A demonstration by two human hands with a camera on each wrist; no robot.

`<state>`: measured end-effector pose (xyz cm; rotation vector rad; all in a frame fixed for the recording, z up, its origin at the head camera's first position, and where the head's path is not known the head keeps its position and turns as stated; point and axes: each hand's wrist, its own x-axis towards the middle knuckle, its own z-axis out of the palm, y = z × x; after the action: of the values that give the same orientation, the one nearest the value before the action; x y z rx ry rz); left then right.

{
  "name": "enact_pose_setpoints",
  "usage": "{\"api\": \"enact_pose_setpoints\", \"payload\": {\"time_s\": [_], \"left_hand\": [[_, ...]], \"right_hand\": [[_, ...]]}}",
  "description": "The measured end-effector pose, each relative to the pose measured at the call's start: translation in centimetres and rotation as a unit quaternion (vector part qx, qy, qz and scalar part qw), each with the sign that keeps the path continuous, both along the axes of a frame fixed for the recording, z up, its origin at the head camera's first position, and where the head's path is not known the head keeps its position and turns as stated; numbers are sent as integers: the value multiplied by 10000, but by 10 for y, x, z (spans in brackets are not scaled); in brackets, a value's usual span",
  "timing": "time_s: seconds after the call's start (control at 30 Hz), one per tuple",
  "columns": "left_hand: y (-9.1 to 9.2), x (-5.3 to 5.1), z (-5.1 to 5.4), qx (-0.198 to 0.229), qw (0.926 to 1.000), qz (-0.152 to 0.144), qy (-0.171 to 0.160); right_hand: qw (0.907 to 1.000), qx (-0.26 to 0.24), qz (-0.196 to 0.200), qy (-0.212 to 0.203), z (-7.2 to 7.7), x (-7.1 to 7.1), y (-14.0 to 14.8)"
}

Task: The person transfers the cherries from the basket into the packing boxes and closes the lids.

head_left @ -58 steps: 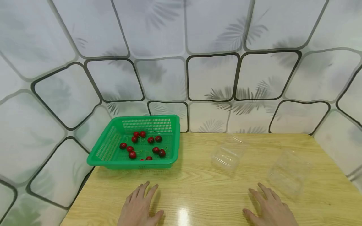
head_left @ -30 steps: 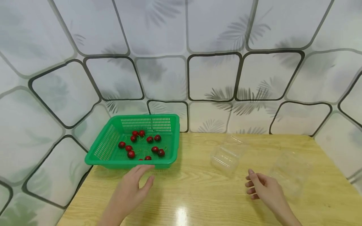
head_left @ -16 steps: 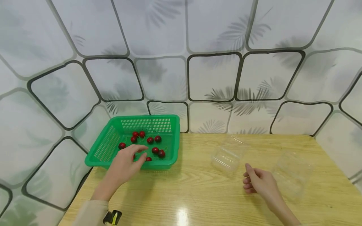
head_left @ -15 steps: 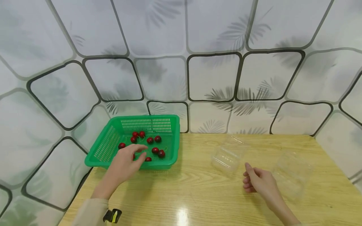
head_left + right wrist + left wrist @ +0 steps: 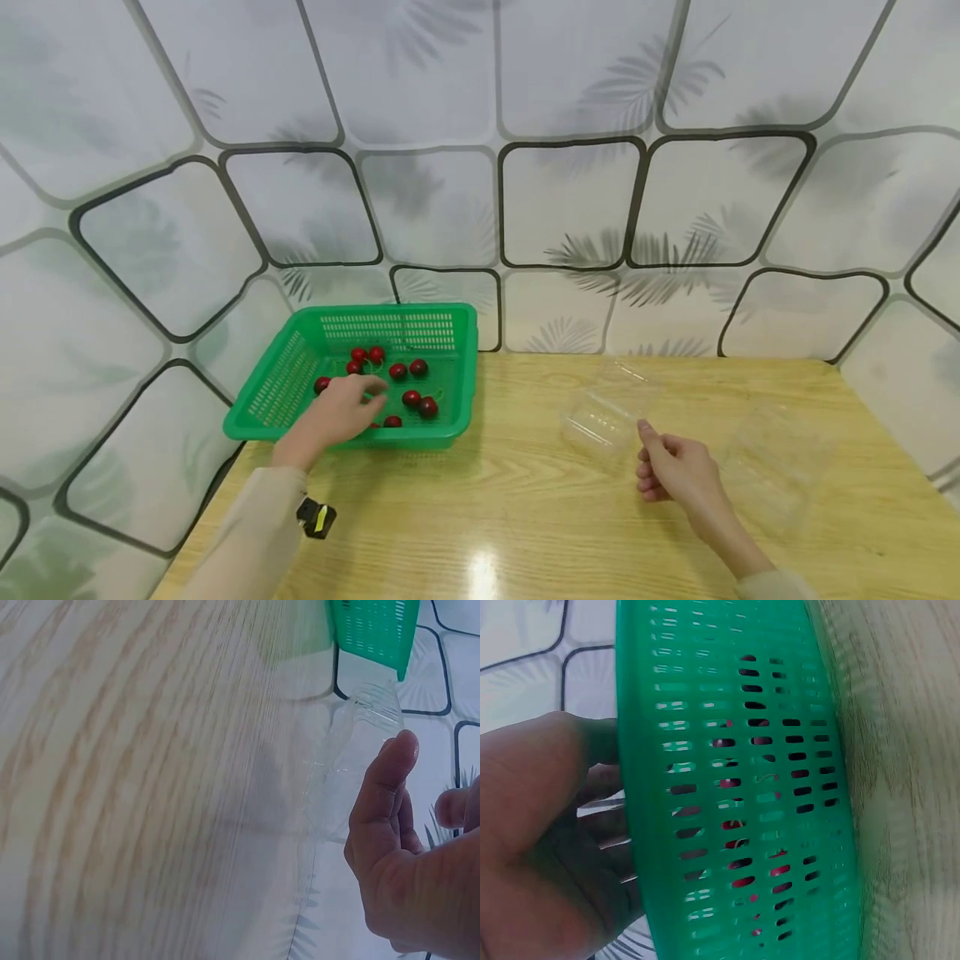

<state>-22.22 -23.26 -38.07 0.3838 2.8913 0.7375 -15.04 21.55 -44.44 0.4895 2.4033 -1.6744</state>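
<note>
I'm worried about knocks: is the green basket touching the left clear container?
Apart. The head view shows bare table between the green basket and the left clear container.

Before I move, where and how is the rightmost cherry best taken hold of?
I'd pinch the rightmost cherry by its round front and back, coming from above: another cherry crowds its left, and the raised walls of the basket would likely hamper a low approach.

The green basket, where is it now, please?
In the head view, the green basket stands at the left of the table, the left hand over its near rim.
</note>
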Motion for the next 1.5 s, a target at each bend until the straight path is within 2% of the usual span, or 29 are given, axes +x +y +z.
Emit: {"api": "enact_pose_setpoints", "payload": {"time_s": [0.17,0.3,0.6,0.77,1.07,1.3,1.5], "left_hand": [[0,-14,-8,-352,9990,-122,-252],[1,-19,-11,-419,9981,-74,-449],[0,-21,-12,-646,9952,-64,-739],[-1,-22,-13,-565,9944,-72,-887],[-2,-25,-16,-696,9946,-37,-775],[-2,-28,-17,-642,9922,-5,-1073],[-3,-28,-17,-704,9906,5,-1172]], "right_hand": [[10000,-22,0,-18,-2,-2,-3],[10000,-56,-21,-33,-3,-2,-5],[9999,-80,-67,-65,-6,-3,-6],[10000,-40,-48,-48,-8,-2,-7],[9997,-187,-52,-121,-11,-6,-10],[9997,-143,65,-210,-15,-6,-10],[9996,-132,200,-153,-18,-6,-9]]}}
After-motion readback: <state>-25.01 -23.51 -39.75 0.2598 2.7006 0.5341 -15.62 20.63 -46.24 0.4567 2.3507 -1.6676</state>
